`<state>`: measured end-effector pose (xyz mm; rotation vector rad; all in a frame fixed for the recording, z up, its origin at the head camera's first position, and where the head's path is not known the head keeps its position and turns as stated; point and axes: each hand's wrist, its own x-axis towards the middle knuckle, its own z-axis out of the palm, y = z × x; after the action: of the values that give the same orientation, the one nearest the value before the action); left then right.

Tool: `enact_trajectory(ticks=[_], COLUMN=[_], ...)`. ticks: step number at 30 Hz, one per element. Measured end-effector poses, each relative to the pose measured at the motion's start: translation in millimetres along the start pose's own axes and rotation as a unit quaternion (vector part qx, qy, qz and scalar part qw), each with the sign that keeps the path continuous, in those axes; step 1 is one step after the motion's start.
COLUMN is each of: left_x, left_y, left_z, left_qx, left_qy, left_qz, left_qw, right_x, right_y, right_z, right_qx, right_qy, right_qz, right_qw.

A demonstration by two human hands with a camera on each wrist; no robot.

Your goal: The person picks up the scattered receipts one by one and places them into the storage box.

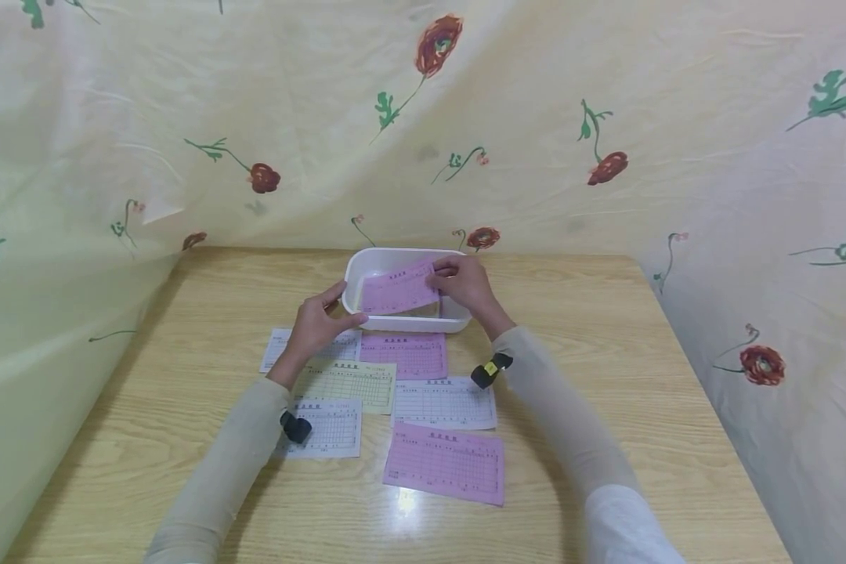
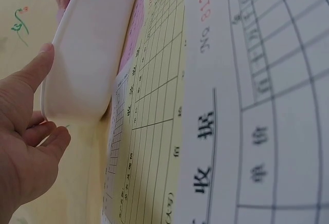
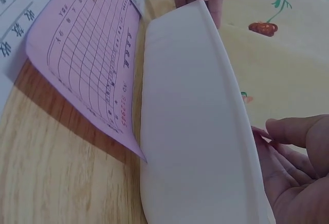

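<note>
"Woodgrain tabletop (image 1: 663,407), pale and glossy: what lies nearest on it?"

"One thin pink rectangular paper form (image 1: 444,464), printed with a grid. Beyond it, white paper forms (image 1: 444,403) and a pale yellow paper form (image 1: 352,389) lie flat, some edges overlapping, probably laid face up for reading."

"And past those?"

"Another pink form (image 1: 409,356), its edge curling off the wood, just in front of a smooth white tub (image 1: 416,323) with rounded corners, plastic by its look."

"How are the hands set?"

"Left hand (image 1: 317,325) grips the tub's left end, thumb on the rim, fingers curled outside, likely to steady it. Right hand (image 1: 465,283) pinches one end of a flimsy pink paper slip (image 1: 398,290), tilted at the tub's opening; whether it touches the bottom, I can't tell."

"Behind?"

"Wrinkled cream fabric (image 1: 324,94) with red flowers."
</note>
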<state>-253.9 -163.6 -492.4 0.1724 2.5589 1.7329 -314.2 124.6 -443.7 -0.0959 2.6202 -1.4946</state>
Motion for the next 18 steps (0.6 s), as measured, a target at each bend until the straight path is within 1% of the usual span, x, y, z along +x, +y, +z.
enact_trajectory(ticks=[2,5,9,13,18], left_x=[0.0,-0.3,-0.8,-1.5,-0.5], left_y=[0.4,1.6,3.2,3.7,2.6], left_z=[-0.2,0.1,0.0,0.5,0.2], left_qx=[-0.002,-0.003,0.001,0.001,0.000], left_qy=[0.000,-0.001,-0.001,-0.001,-0.001], left_qz=[0.001,-0.001,-0.007,-0.013,-0.005], left_qw=[1.0000,1.0000,1.0000,0.9999,1.0000], right_x=[0.5,0.5,-1.8,-6.5,-18.2], right_y=[-0.9,-1.9,-3.3,-4.1,-9.7], right_z=[-0.2,-2.1,-7.7,-16.4,-30.1], right_qx=[0.006,0.003,-0.022,-0.024,-0.021], right_qy=[-0.005,-0.010,-0.010,-0.013,-0.012], right_qz=[0.002,0.002,-0.001,-0.019,-0.046], right_qw=[1.000,1.000,1.000,0.999,0.999])
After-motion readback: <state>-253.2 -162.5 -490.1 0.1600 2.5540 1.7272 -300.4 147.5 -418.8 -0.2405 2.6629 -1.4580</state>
